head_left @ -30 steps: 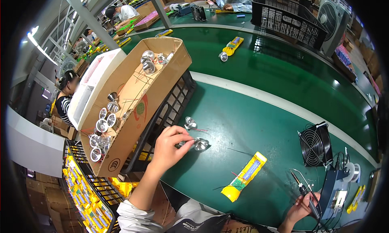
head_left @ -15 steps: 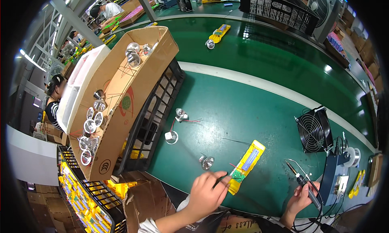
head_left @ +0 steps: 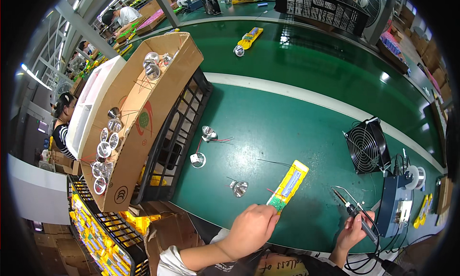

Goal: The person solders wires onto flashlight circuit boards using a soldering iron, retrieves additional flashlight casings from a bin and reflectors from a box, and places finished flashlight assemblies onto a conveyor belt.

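Note:
My left hand [head_left: 253, 228] is closed at the near end of a yellow plastic flashlight housing [head_left: 300, 172], knuckles up, hiding that end. A green circuit board [head_left: 276, 202] and a blue cell [head_left: 290, 184] sit in the housing, and thin red and black wires stick out of it. To the right, my right hand [head_left: 353, 232] grips a soldering iron [head_left: 362, 222] by its handle, with a curved metal tube beside its tip. The tip points up and left, apart from the housing. A loose silver reflector [head_left: 239, 188] lies left of the housing.
Two wired reflectors [head_left: 208, 133] lie further left, beside a cardboard tray [head_left: 163, 79] of reflectors on a black crate [head_left: 179, 137]. At right stand a small black fan [head_left: 368, 146], a blue soldering station [head_left: 394, 199] and a solder spool [head_left: 418, 177]. Another yellow housing [head_left: 250, 38] lies on the green conveyor [head_left: 316, 60].
My left hand has rolled over and closed at the housing's near end; the dark, thin object seen in its fingers earlier is now hidden. My right hand holds the iron much as before.

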{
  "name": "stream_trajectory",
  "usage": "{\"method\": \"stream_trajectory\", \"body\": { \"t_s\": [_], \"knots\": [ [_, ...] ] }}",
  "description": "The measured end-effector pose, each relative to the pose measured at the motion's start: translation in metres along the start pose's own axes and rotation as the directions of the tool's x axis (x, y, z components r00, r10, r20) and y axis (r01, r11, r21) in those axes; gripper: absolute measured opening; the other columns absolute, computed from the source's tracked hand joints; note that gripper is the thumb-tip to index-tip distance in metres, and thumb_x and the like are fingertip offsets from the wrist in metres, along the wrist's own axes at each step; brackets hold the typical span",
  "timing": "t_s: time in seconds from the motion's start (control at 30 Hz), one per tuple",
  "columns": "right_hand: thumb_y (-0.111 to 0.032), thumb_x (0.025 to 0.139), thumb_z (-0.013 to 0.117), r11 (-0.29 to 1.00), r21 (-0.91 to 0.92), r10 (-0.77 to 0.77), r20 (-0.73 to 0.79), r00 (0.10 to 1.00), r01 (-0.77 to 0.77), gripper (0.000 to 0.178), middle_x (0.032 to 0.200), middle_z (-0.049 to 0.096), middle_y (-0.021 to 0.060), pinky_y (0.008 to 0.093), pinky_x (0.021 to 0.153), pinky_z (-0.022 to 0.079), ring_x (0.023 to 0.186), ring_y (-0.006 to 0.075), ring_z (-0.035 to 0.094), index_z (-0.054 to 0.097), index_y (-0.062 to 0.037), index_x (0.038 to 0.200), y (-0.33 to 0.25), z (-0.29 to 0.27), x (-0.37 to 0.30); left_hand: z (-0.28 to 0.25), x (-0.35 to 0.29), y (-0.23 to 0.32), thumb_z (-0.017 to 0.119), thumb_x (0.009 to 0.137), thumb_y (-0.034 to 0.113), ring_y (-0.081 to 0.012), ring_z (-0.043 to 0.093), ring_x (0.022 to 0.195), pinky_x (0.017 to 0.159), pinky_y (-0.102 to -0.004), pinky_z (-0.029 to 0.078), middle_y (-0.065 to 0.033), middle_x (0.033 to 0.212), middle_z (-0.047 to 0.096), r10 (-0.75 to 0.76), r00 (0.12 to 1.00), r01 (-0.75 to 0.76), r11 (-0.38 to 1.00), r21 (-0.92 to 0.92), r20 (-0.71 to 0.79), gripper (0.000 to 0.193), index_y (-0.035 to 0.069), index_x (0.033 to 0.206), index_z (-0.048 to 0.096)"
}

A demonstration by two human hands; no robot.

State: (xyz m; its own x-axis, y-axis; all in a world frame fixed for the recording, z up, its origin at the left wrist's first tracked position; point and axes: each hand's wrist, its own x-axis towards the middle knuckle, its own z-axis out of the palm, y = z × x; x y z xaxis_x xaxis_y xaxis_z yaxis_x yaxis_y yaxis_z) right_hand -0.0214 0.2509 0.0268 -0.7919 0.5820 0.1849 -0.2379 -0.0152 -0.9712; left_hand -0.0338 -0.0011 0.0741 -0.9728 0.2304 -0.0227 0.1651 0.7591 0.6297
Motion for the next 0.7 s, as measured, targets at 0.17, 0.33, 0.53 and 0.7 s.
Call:
{"method": "stream_trajectory", "body": {
  "t_s": [0.17,0.33,0.53,0.7],
  "knots": [
    [-0.013,0.082,0.056,0.999,0.025,0.024,0.009,1.0,-0.024,0.018,0.068,0.042,0.0027,0.0178,0.042,0.029,0.047,0.0066,0.038,0.041,-0.0033,0.085,0.004,-0.001,0.001,0.02,-0.004,0.01,0.064,0.076,0.014,-0.0245,0.056,0.067,0.058,-0.0352,0.046,-0.0073,0.072,0.058,-0.119,0.99,0.109,0.986,-0.124,-0.077,0.009,0.006,0.072,0.061],
    [-0.013,0.083,0.056,0.999,0.019,0.041,0.012,0.999,-0.041,0.018,0.068,0.041,0.0026,0.018,0.042,0.029,0.046,0.0067,0.037,0.041,-0.0034,0.085,0.005,0.002,0.001,0.056,-0.013,-0.006,0.069,0.069,0.009,-0.0227,0.056,0.062,0.055,-0.0323,0.046,-0.0046,0.072,0.057,-0.008,0.93,0.02,0.999,0.03,-0.367,0.009,0.007,0.072,0.061],
    [-0.012,0.083,0.055,0.999,0.004,0.047,0.02,0.999,-0.047,0.016,0.067,0.041,0.0021,0.018,0.041,0.028,0.046,0.0065,0.037,0.041,-0.0037,0.084,0.005,0.004,-0.001,0.053,-0.024,-0.019,0.07,0.066,0.0,-0.0209,0.057,0.064,0.057,-0.0305,0.046,-0.0058,0.072,0.055,0.046,0.875,-0.115,0.987,-0.115,-0.481,0.018,0.005,0.078,0.059],
    [-0.012,0.083,0.055,0.999,0.012,0.038,-0.013,0.999,-0.038,0.016,0.066,0.04,0.0016,0.0173,0.041,0.028,0.046,0.0063,0.037,0.041,-0.0039,0.084,0.001,0.004,-0.001,0.018,-0.019,-0.066,0.067,0.069,-0.001,-0.0174,0.052,0.093,0.077,-0.0285,0.043,-0.0084,0.098,0.053,-0.371,0.566,-0.066,0.87,-0.489,-0.736,0.036,0.001,0.102,0.052]
  ]
}}
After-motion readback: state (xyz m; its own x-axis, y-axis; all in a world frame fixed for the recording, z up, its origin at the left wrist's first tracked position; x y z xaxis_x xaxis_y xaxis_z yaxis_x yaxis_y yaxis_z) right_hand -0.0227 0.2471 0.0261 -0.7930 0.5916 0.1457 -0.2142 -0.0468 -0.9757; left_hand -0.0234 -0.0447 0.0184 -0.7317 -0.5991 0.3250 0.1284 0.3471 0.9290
